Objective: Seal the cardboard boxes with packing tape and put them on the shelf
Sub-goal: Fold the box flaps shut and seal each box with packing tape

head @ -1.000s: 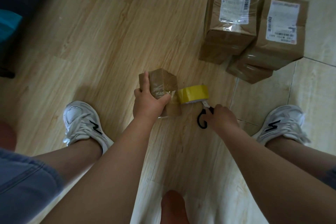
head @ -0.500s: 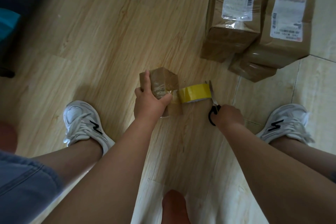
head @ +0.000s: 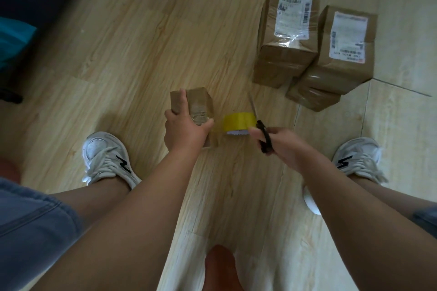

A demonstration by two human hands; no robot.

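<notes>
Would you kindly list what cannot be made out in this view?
Head view:
- Shelf: outside the frame.
- Box labels: print too small, with glare.
- Small box: near side covered by the left hand.
- Scissors: handles hidden in the right hand's grip, blades thin and blurred beside the tape roll.
- Whether the strip is cut: tape too clear to see.

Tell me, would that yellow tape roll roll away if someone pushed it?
Probably, since the yellow tape roll is round and the wooden floor looks smooth. But a tape strip seems to join it to the small cardboard box that the left hand grips, so it likely wouldn't go far.
</notes>
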